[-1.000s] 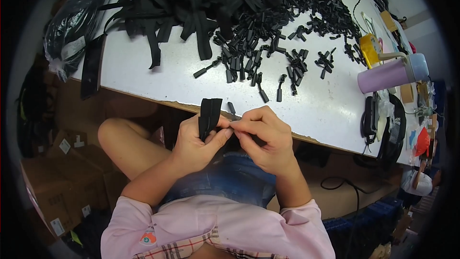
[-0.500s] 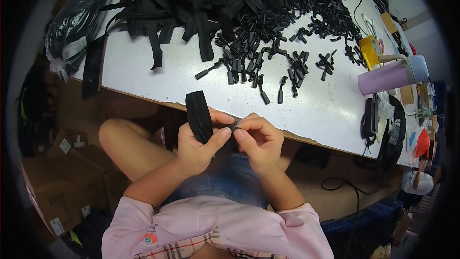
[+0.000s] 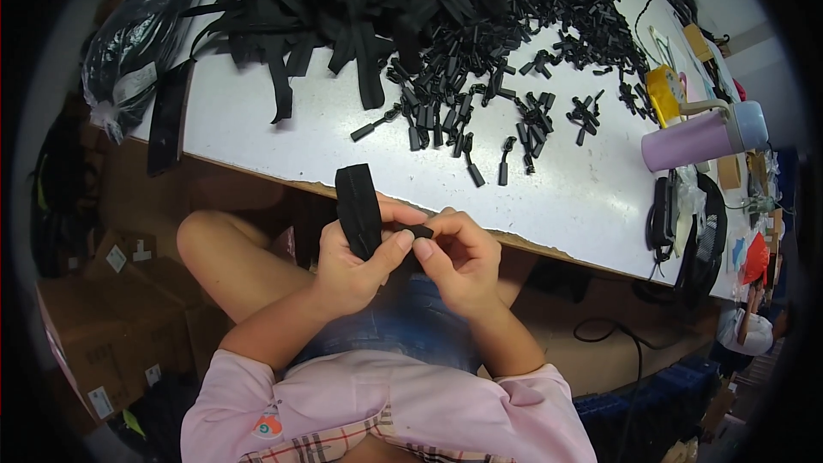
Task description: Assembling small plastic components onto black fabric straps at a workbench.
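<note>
Both hands, left (image 3: 356,261) & right (image 3: 459,257), fingers pinching flat black strap (image 3: 358,210) w/ small black clip (image 3: 417,231), upright.

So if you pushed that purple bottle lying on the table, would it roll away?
Probably. The purple bottle lies on its side on the white table, and its round body looks apt to roll. Its handle might stop it soon. It looks rigid, not floppy.

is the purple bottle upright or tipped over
Tipped: the purple bottle lies on its side on the table, cap end pointing right.
</note>
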Motion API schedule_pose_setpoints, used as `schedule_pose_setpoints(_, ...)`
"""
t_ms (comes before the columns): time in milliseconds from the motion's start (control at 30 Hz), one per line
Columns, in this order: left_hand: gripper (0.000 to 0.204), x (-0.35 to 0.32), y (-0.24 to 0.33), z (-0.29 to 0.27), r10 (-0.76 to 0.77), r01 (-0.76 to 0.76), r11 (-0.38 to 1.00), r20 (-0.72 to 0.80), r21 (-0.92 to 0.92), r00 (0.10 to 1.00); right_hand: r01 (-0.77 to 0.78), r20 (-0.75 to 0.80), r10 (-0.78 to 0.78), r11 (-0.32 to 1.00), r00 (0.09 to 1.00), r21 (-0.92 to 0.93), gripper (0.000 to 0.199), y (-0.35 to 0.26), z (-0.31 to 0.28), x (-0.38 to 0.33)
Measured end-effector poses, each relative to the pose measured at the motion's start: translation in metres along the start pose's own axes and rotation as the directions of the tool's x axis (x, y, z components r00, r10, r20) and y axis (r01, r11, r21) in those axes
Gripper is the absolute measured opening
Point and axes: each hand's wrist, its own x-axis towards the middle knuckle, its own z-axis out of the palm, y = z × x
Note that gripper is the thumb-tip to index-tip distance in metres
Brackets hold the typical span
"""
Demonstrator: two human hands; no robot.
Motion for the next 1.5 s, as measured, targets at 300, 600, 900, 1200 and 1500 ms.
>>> schedule_pose_setpoints(300,0.017,0.0,0.005,-0.009,-0.128,0.115,0.989,0.146,0.095,0.981,0.053,0.094,-0.046,0.996,0.994,-0.07,0.003,0.001,-0.007,0.0)
schedule_pose_setpoints(600,0.016,0.0,-0.001,-0.01,0.017,-0.026,0.998,0.171,0.051,0.985,0.151,0.135,-0.137,0.984,0.981,-0.1,0.003,0.001,-0.009,0.005)
schedule_pose_setpoints(900,0.017,0.002,-0.001,-0.015,0.136,-0.186,0.962,0.235,0.202,0.962,-0.068,0.159,0.045,0.987,0.986,0.148,0.007,0.001,-0.007,-0.001)
schedule_pose_setpoints(1200,0.012,-0.002,-0.001,-0.01,-0.04,0.033,0.98,0.031,0.199,0.999,0.072,0.014,-0.071,0.981,0.997,-0.183,0.01,-0.012,-0.001,0.005)
schedule_pose_setpoints(1500,0.017,0.006,-0.002,-0.016,-0.152,0.157,0.971,-0.037,0.181,0.988,0.207,0.258,-0.08,0.83,0.963,-0.517,0.02,-0.018,0.001,0.007)
